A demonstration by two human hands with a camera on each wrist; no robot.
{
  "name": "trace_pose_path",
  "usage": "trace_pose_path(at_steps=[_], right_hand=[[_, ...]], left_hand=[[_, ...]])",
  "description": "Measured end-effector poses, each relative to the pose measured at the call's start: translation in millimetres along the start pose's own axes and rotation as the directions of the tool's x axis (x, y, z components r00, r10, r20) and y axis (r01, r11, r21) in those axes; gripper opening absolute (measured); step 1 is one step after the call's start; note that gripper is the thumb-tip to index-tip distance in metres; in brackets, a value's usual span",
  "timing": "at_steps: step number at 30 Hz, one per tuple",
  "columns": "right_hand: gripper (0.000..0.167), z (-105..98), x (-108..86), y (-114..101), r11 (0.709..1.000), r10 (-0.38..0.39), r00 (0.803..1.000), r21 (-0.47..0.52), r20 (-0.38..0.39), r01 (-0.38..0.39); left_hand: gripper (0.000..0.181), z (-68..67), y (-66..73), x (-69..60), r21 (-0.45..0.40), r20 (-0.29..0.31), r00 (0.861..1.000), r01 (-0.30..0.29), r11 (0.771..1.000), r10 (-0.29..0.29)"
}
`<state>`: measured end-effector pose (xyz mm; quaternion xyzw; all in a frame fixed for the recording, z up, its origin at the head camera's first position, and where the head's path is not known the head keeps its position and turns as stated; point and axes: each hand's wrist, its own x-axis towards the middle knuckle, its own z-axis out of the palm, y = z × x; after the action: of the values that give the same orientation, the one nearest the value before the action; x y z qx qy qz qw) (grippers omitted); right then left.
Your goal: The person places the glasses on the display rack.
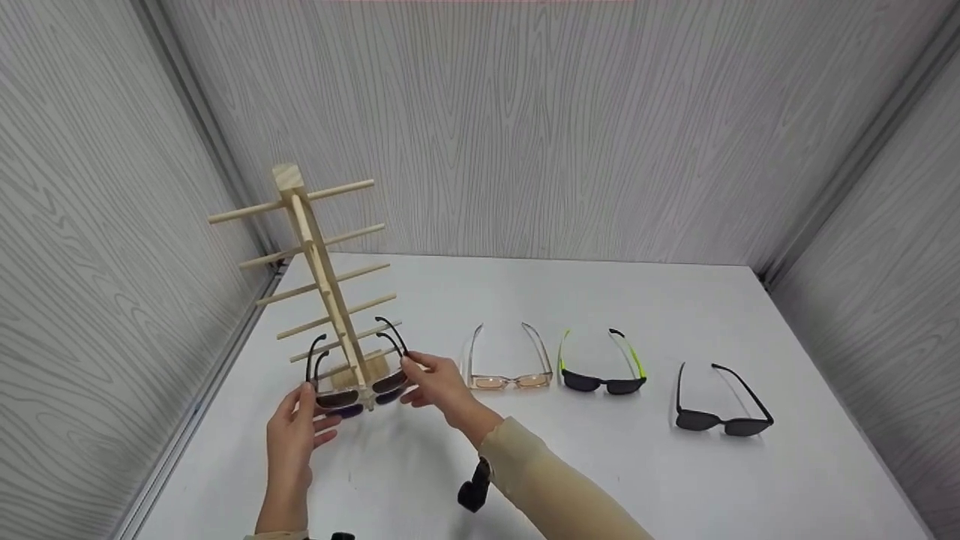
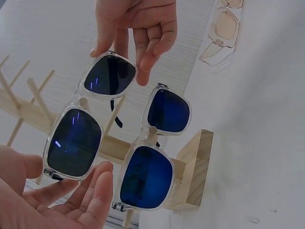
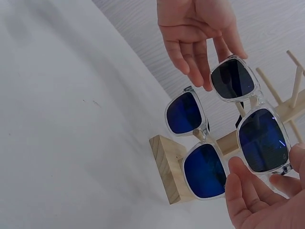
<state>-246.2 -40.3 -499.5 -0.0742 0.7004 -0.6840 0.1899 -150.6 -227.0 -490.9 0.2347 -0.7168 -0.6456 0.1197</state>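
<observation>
My left hand [image 1: 292, 429] and right hand [image 1: 444, 387] pinch the two ends of a pair of clear-framed sunglasses [image 2: 75, 143] with dark bluish lenses, near the hinges. Their black temples point back past the wooden display rack [image 1: 321, 262]. In both wrist views the nose bridge sits at a rack peg; whether it bears on the peg I cannot tell. Just below hangs a second clear-framed pair of sunglasses [image 3: 206, 171] with blue mirrored lenses, its bridge on a lower peg near the rack's wooden base [image 2: 194, 171].
Right of the rack, on the white table [image 1: 570, 480], lie clear-framed glasses with peach lenses [image 1: 511, 382], black sunglasses with neon-yellow temples [image 1: 603, 384] and black sunglasses [image 1: 722, 424]. Bare pegs [image 1: 341, 189] stick out from the rack's upper part. Grey wood-grain panels [image 1: 487, 135] enclose the table.
</observation>
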Motion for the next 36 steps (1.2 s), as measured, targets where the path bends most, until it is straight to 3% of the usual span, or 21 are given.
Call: trace_pose_path(at_steps=[8,16,21,30,36], right_hand=[[0.047,2.3,4.1,-0.9,0.999,-0.009,1.0,0.035,-0.003,0.009],[0.046,0.9,8.6,0.7,0.999,0.022,1.0,0.039,-0.004,-0.022],[0.045,-0.9,7.7,3.2,0.999,0.033,0.999,0.042,0.002,-0.033],[0.046,-14.1,0.7,9.3,0.997,0.071,0.997,0.032,-0.001,-0.071],[0.049,-20.6,-6.5,16.2,0.995,0.092,0.996,0.024,-0.009,-0.092]], left_hand=[[0.062,0.5,-1.5,3.3,-0.036,0.011,1.0,-0.004,0.999,0.005],[0.068,-0.2,-1.4,6.2,-0.087,0.04,0.998,0.041,0.995,-0.038],[0.065,-1.1,-3.9,6.0,-0.09,0.026,0.998,0.059,0.994,-0.057],[0.073,-3.4,-7.4,-0.7,-0.108,0.047,0.989,0.143,0.984,-0.138],[0.084,-2.0,-13.9,-8.2,-0.08,0.049,0.986,0.16,0.984,-0.157]])
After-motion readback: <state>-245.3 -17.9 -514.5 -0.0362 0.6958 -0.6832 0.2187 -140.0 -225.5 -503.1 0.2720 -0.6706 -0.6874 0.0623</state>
